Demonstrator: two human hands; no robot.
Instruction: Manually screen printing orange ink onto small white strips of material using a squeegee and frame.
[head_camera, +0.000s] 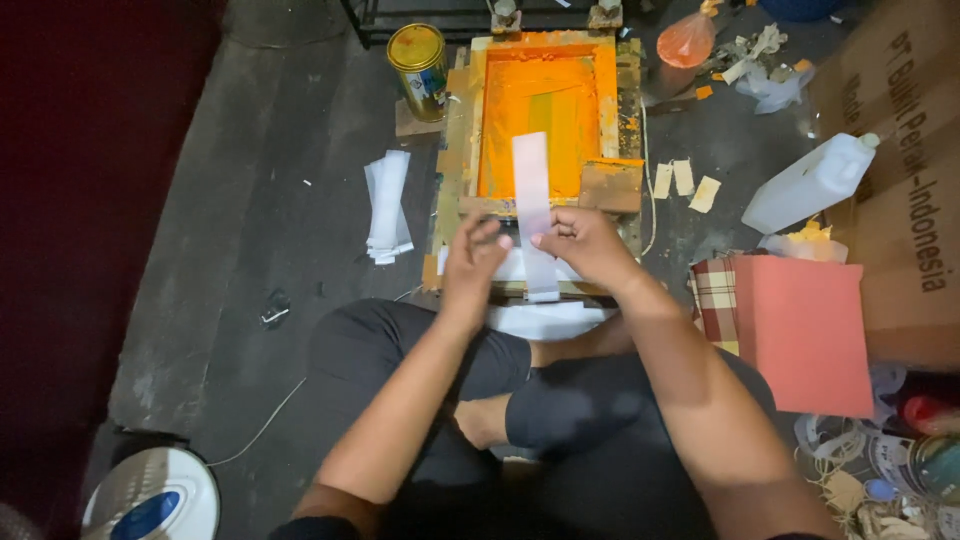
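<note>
Seated cross-legged on the floor (230, 200), facing the wooden screen-printing frame (545, 120) with its orange-inked mesh.

Right hand (585, 243) at the frame's near edge, fingers clenched on a long white strip (532, 205); strip held lengthwise, top end over the orange mesh, bottom end hanging past the frame's near rail. Left hand (470, 262) just left of the strip, fingers spread and released, fingertips near the strip's edge; contact unclear.

More white sheets (545, 318) flat on the floor just below the frame, by the knees. Stack of white strips (387, 205) left of the frame, well apart. Gold tin can (420, 68) upright at the frame's upper left corner. Small cut paper pieces (685, 182) right of the frame. White plastic jug (812, 182) further right, lying tilted. Red folder (805, 330) over checked cloth (716, 300) lower right of the frame. Orange plastic bag (687, 40) off the frame's upper right corner.
</note>
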